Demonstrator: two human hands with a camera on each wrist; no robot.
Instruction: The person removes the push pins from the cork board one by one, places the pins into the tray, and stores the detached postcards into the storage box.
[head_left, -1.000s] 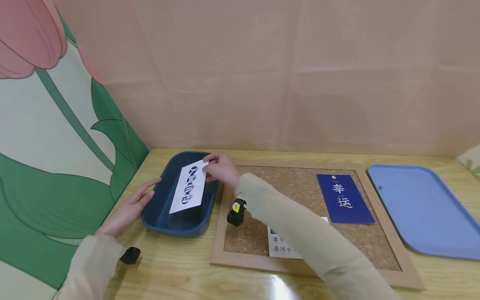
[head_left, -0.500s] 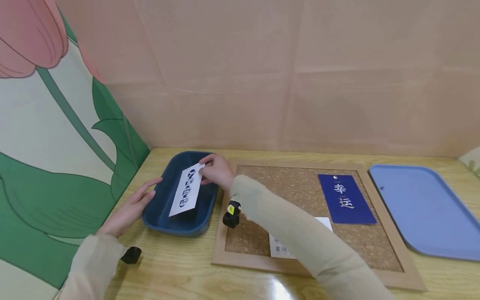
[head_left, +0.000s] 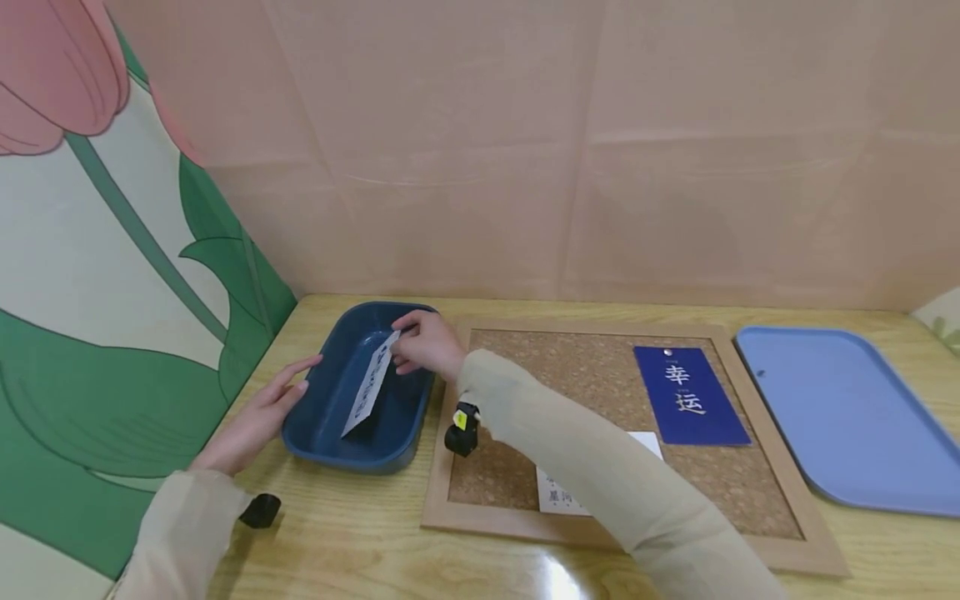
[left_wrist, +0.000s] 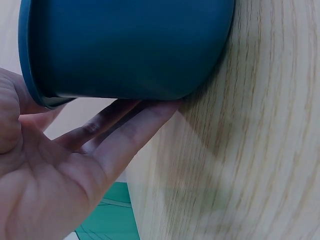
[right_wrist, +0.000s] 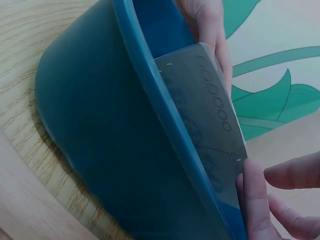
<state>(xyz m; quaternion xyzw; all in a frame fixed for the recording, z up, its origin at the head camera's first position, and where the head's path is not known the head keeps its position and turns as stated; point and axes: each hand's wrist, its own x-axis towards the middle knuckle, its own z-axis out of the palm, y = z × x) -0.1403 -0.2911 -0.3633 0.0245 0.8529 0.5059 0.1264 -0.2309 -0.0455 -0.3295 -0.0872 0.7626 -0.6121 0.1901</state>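
My right hand (head_left: 423,343) pinches a white card (head_left: 370,385) with dark lettering near its upper right corner. The card stands tilted inside a dark blue plastic bin (head_left: 315,446), its lower end down in the bin. Seen from the right wrist, the card's other face (right_wrist: 200,110) carries a row of small outlined circles. My left hand (head_left: 258,425) lies along the bin's left side, fingertips at the rim. Its fingers (left_wrist: 130,132) extend nearly straight against the bin's outer wall in the left wrist view.
A wood-framed corkboard (head_left: 570,533) lies right of the bin. On it are a blue card (head_left: 693,396) with pale characters and a printed white card (head_left: 555,496) partly under my right sleeve. A light blue tray (head_left: 855,417) lies at the far right.
My right hand has moved slightly left and toward me, and the card has turned steeper, showing a narrower face and sitting lower in the bin. My left hand has stayed put.
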